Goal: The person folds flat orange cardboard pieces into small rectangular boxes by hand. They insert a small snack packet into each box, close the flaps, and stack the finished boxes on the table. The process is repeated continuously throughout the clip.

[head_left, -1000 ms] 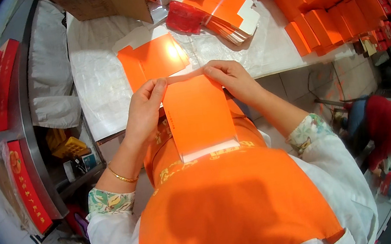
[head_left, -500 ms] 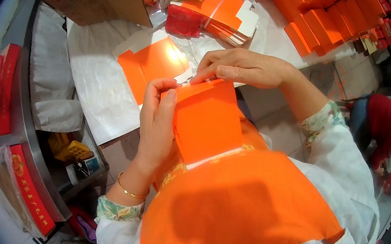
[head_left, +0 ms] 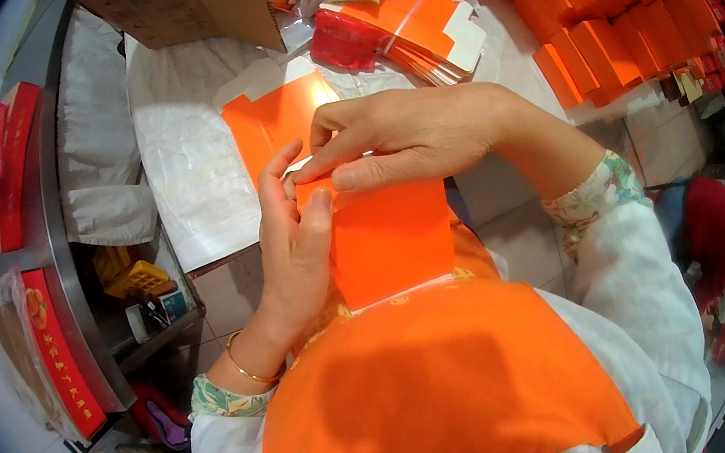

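One orange rectangular thin-card box is held above the orange cloth apron. Grip, left hand: closed on its left edge. Grip, right hand: bent over the top; pinching cannot be confirmed. Likely light, semi-stiff, easily creased; edges suit holding. Beyond: white-sheeted table, grey tiled floor.
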The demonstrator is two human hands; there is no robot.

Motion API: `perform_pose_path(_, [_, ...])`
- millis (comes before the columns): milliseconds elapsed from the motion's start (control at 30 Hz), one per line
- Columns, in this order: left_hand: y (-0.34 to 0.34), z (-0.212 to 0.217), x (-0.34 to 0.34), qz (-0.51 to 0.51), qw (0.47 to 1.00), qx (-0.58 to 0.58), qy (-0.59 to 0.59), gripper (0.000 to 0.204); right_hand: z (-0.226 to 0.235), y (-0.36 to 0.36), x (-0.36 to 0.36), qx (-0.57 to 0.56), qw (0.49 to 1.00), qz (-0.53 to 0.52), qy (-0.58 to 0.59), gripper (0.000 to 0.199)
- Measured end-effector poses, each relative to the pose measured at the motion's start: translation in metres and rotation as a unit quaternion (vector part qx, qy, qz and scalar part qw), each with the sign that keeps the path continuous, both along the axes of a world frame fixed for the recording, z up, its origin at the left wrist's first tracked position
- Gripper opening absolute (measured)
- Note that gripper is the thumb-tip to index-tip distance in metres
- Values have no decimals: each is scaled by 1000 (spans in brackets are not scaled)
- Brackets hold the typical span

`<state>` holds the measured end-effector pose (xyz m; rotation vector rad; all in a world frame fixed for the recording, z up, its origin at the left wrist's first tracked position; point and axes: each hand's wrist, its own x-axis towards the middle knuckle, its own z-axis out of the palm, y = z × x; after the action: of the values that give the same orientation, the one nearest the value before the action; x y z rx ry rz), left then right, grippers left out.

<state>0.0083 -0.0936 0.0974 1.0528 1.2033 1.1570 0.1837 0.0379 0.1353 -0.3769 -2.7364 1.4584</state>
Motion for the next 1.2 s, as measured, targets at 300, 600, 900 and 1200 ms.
perform_pose_path(300, [6,-10,-6,-73,997,-7,13,30,-20,-22,54,2,991,-125,38,48])
perform_pose_path(600, [13,-23,-1,-63,996,62,28,27,-32,-47,69,21,966,-241,92,47])
perform_pose_path(900, [26,11,-23,-159,944,210,199,29,-21,-43,53,123,961,-202,143,37])
perform_pose_path(1200, [32,22,-32,-200,915,265,227,34,-14,-43,51,147,959,-173,168,38])
